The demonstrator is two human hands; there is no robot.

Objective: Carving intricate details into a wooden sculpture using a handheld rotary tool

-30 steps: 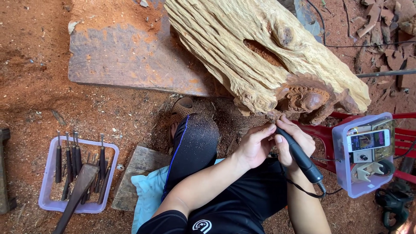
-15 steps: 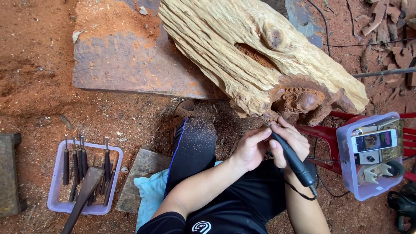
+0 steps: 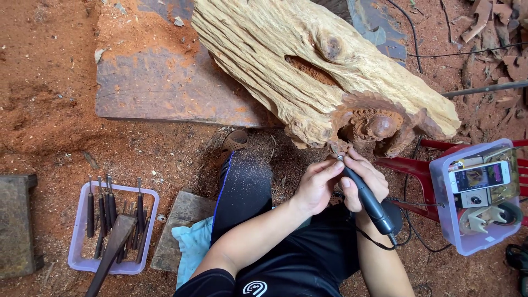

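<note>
Fingers of both hands pinching slim black rotary tool (image 3: 367, 199), bit against gnarled, furrowed pale log (image 3: 308, 71)

Two hands carve a big log with a small power tool.

The right hand (image 3: 367, 179) holds a black tool (image 3: 367, 201) like a pen, and its tip touches the carved part at the bottom of the log (image 3: 308, 71). The left hand (image 3: 318, 184) rests beside it and steadies the tip. A thin cord (image 3: 374, 242) hangs from the tool. A purple tray (image 3: 144, 220) of chisels sits on the red dust to the left. A clear box (image 3: 448, 220) with a phone (image 3: 479, 176) in it sits to the right.
</note>
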